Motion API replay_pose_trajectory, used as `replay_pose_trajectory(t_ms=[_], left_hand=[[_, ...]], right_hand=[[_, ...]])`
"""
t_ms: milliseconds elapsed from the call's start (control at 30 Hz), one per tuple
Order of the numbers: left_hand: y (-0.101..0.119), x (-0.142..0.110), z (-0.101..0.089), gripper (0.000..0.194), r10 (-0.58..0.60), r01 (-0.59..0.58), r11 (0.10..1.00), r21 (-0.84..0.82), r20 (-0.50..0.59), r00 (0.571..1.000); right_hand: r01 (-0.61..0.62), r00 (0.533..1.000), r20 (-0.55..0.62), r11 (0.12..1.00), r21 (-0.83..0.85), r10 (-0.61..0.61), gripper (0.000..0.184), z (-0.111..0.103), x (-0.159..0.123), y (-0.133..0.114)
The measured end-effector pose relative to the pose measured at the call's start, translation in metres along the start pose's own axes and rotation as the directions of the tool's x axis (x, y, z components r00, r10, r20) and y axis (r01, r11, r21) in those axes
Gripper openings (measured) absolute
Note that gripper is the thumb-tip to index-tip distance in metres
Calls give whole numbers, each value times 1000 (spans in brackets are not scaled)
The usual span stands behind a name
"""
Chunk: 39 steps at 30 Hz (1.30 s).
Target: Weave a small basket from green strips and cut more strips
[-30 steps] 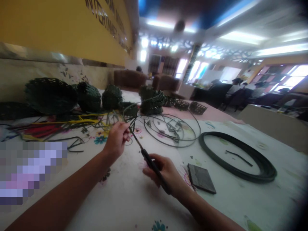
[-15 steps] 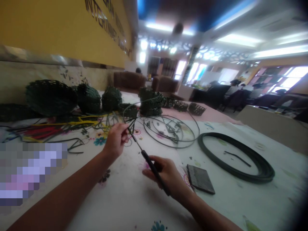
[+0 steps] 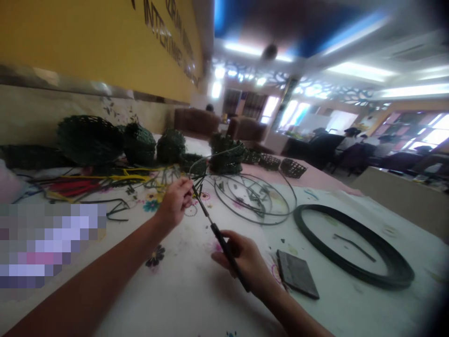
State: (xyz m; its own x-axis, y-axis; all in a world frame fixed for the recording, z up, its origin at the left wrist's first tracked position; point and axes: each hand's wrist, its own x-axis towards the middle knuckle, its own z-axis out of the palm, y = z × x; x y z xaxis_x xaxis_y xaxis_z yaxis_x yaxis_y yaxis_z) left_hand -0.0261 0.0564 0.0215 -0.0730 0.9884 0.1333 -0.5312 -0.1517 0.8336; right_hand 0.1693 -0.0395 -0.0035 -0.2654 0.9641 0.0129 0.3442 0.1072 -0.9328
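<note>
My left hand point(image 3: 177, 201) is closed, with thumb and fingers pinching thin dark green strips point(image 3: 199, 196). Loose strip ends stick out above its fingertips, and one long strip curves away from there. In my right hand point(image 3: 242, 262) lies a slim tool with a black handle point(image 3: 226, 250), its thin metal shaft point(image 3: 209, 218) aimed at the pinched strips. The shaft's tip meets or overlaps a strip end; which one I cannot tell. Beyond the hands, a loose coil of thin strip point(image 3: 257, 220) rests on the floral tablecloth point(image 3: 189, 281).
Dark green woven baskets point(image 3: 89, 140) line the back by the wall. Red strips point(image 3: 75, 186) and yellow strips point(image 3: 131, 178) lie at left. On the right are a thick dark coil point(image 3: 354, 276) and a flat grey block point(image 3: 298, 274). Several people sit far off.
The view has shifted slightly, so the table things appear further right. Less of the tool's bare shaft shows between handle and strip. Both hands keep their grips.
</note>
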Motion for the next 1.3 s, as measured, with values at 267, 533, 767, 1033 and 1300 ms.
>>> replay_pose_trajectory(t_ms=[267, 533, 767, 1033, 1300], left_hand=[[-1, -6, 6, 17, 28, -27, 999, 36, -15, 1000], [-2, -8, 8, 21, -9, 10, 1000, 16, -45, 999], [-1, -2, 1, 19, -60, 58, 997, -46, -37, 998], [12, 11, -12, 20, -127, 131, 987, -96, 47, 991], [0, -3, 2, 26, -58, 58, 998, -39, -2, 998]], right_hand=[[-19, 999, 32, 997, 72, 17, 37, 1, -1, 0], [-62, 997, 50, 995, 83, 58, 33, 3, -6, 0], [-53, 997, 56, 998, 41, 50, 31, 2, -7, 1], [-89, 995, 57, 994, 66, 85, 39, 4, -7, 1], [-2, 1000, 19, 996, 86, 0, 39, 6, -1, 9]])
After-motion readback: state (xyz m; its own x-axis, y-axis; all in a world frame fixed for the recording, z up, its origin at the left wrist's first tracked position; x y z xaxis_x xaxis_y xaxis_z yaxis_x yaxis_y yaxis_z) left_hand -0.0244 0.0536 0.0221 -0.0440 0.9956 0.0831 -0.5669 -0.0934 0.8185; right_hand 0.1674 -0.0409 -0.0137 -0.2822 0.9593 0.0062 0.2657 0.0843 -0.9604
